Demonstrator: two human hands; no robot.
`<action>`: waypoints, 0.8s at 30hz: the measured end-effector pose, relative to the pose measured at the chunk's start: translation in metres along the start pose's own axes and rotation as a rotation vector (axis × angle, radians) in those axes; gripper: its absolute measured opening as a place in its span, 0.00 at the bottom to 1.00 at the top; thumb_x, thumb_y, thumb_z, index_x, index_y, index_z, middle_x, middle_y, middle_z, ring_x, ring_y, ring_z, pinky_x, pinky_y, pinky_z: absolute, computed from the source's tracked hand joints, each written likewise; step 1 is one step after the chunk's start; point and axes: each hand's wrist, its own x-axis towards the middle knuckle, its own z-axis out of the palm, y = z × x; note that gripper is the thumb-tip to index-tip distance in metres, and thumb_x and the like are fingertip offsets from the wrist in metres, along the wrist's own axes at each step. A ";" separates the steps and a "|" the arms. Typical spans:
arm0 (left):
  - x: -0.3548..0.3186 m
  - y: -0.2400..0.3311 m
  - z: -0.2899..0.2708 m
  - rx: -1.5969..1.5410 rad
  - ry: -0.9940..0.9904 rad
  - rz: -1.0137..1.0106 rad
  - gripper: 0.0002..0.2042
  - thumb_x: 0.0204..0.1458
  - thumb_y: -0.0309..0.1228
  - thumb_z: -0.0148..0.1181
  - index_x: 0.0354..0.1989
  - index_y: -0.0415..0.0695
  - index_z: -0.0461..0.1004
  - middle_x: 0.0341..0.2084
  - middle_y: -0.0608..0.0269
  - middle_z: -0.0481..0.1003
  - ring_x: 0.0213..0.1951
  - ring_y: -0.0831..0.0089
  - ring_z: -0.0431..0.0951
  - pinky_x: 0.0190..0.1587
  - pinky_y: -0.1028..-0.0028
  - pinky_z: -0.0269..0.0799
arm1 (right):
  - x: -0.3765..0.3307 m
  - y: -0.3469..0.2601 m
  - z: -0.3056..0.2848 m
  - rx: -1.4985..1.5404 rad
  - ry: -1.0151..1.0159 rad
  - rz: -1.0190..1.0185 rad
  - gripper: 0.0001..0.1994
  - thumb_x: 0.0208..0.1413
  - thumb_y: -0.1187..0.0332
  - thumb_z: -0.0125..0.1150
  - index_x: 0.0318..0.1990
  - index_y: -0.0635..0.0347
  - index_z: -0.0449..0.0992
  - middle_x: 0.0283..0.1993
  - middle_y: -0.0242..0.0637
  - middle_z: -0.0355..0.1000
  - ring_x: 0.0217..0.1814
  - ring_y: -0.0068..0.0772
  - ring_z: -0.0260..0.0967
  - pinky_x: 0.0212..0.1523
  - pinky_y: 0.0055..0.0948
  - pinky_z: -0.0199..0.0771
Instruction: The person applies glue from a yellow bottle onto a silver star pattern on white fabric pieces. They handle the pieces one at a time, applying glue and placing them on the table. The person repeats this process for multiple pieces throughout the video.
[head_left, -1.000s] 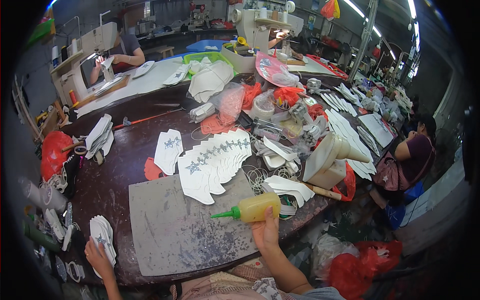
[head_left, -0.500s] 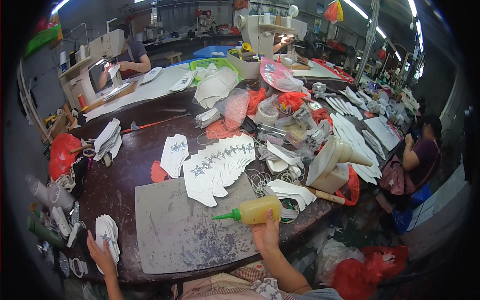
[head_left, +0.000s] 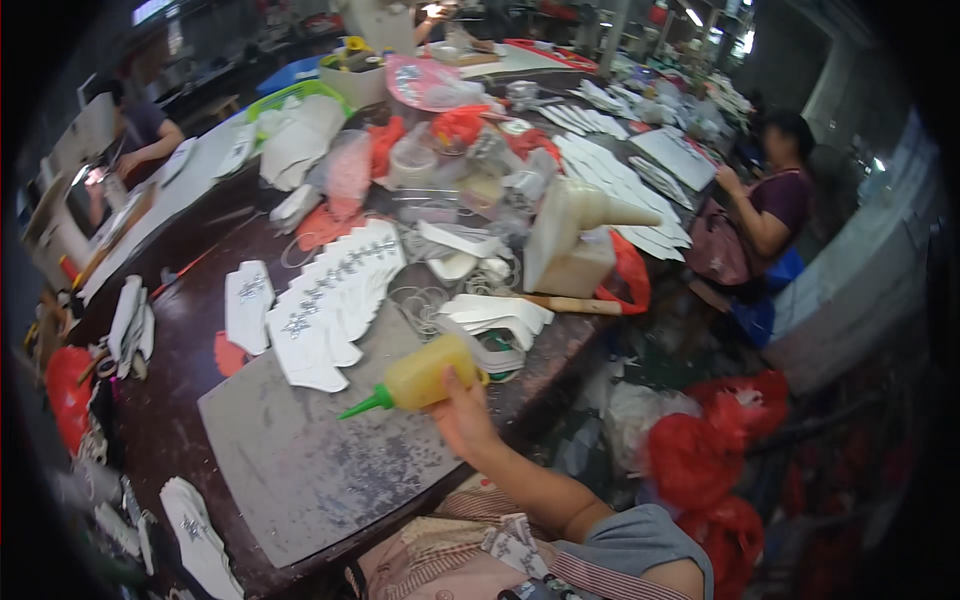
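1. One yellow bottle [head_left: 428,372] lies in my right hand [head_left: 465,418], fingers closed round it, over the grey board [head_left: 290,460].
2. I should hold its green nozzle [head_left: 370,402] clear of the white pieces [head_left: 318,305].
3. My left hand's unseen; can't tell.

Most fingers of the right grip [head_left: 463,415] are hidden behind the yellow squeeze bottle [head_left: 428,372]. At eleven o'clock the upper edge cuts off a sewing machine [head_left: 378,22]. Toward ten, a co-worker [head_left: 150,140] is blurred. Near eight, star motifs [head_left: 191,527] on white cut pieces [head_left: 208,562] blur. The red bags [head_left: 690,465] between four and five hide their contents.
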 end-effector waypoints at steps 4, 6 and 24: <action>-0.016 -0.001 0.034 -0.154 -0.071 -0.061 0.18 0.67 0.30 0.41 0.59 0.32 0.65 0.59 0.48 0.66 0.61 0.63 0.67 0.63 0.62 0.63 | -0.001 -0.010 0.007 -0.017 -0.028 -0.014 0.19 0.66 0.59 0.57 0.56 0.61 0.66 0.50 0.35 0.71 0.51 0.29 0.73 0.51 0.34 0.79; -0.021 -0.003 0.045 -0.206 -0.089 -0.085 0.18 0.67 0.30 0.41 0.59 0.32 0.65 0.59 0.47 0.66 0.60 0.63 0.67 0.62 0.62 0.63 | -0.002 -0.014 0.009 -0.006 -0.009 -0.025 0.18 0.66 0.59 0.57 0.56 0.61 0.66 0.49 0.34 0.71 0.51 0.29 0.73 0.51 0.35 0.80; -0.033 -0.012 0.043 -0.283 -0.120 -0.171 0.17 0.66 0.31 0.41 0.57 0.32 0.65 0.57 0.47 0.67 0.57 0.62 0.68 0.59 0.62 0.65 | 0.005 -0.002 -0.005 -0.071 0.007 -0.055 0.20 0.66 0.59 0.56 0.58 0.58 0.64 0.56 0.39 0.70 0.57 0.37 0.73 0.53 0.42 0.80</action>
